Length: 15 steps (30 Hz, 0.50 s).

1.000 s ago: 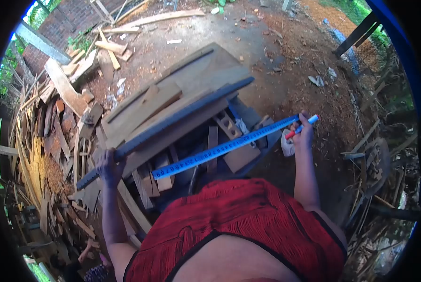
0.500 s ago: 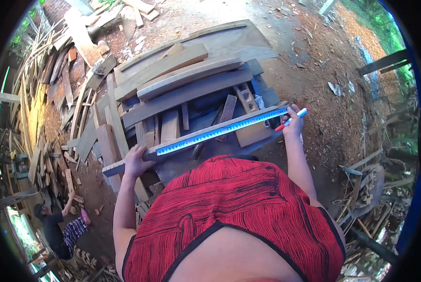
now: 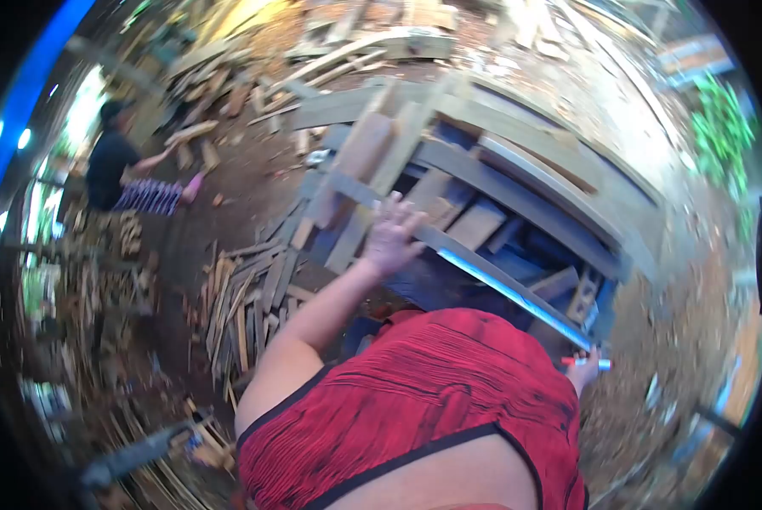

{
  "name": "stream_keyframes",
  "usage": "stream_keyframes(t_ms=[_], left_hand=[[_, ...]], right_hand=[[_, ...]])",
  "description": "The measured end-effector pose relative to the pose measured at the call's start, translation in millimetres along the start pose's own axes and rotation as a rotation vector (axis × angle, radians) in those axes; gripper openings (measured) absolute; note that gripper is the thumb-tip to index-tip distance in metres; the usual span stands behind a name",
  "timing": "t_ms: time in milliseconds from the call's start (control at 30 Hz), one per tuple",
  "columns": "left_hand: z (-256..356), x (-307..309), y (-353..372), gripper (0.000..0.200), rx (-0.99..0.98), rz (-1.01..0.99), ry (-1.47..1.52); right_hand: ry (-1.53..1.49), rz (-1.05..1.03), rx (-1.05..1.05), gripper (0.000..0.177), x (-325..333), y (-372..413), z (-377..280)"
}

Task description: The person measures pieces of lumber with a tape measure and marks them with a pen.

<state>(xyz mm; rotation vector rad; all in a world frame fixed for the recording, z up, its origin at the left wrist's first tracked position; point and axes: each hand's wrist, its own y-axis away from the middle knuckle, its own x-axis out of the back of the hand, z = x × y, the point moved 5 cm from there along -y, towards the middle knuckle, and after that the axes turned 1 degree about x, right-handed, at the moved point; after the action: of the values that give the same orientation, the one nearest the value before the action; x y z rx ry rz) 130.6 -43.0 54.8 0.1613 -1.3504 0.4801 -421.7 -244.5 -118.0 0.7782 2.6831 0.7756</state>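
Observation:
A long narrow wooden strip (image 3: 484, 265) lies across the pile of planks in front of me, and a white-and-blue measuring tape (image 3: 517, 297) is stretched along it. My left hand (image 3: 393, 235) rests on the strip near its left end, fingers spread. At the far right end of the tape, my right hand (image 3: 582, 371) holds a red-and-white marker (image 3: 602, 365) crosswise; its fingers are closed near the tape's end. Motion blur hides the tape's numbers and the finer finger positions.
Stacked boards (image 3: 530, 197) lie just beyond the strip. Scrap wood strips (image 3: 245, 319) are heaped at the left. A co-worker (image 3: 117, 166) in a dark top sits at the upper left, one hand at a piece of wood (image 3: 191, 133).
The view has swung round, so the strip and tape now slope down to the right. My left hand's fingers are more spread. The marker is still in my right hand.

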Motion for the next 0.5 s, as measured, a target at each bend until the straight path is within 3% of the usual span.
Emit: stream_keyframes(t_ms=[67, 233, 300, 367, 433, 500], left_hand=[[4.1, -9.0, 13.8, 0.050, 0.106, 0.041, 0.061], [22.2, -25.7, 35.6, 0.047, 0.270, 0.265, 0.190], [14.9, -32.8, 46.0, 0.044, 0.523, 0.386, 0.505], [12.8, -41.1, 46.9, 0.043, 0.555, 0.437, 0.449], [1.2, -49.5, 47.9, 0.045, 0.793, 0.522, 0.723], [-12.3, -63.2, 43.4, 0.046, 0.856, 0.588, 0.800]], right_hand=[[0.103, 0.084, 0.017, 0.031, -12.3, 27.0, -8.5], [0.231, 0.068, 0.032, 0.043, -13.6, 22.1, -1.7], [0.246, 0.083, 0.028, 0.046, -15.1, 21.0, -3.7], [0.232, 0.090, 0.006, 0.047, -7.4, 8.1, 3.2], [0.250, 0.041, -0.037, 0.047, -7.7, 5.7, 4.5], [0.238, 0.027, -0.036, 0.046, -19.3, 35.8, -10.4]])
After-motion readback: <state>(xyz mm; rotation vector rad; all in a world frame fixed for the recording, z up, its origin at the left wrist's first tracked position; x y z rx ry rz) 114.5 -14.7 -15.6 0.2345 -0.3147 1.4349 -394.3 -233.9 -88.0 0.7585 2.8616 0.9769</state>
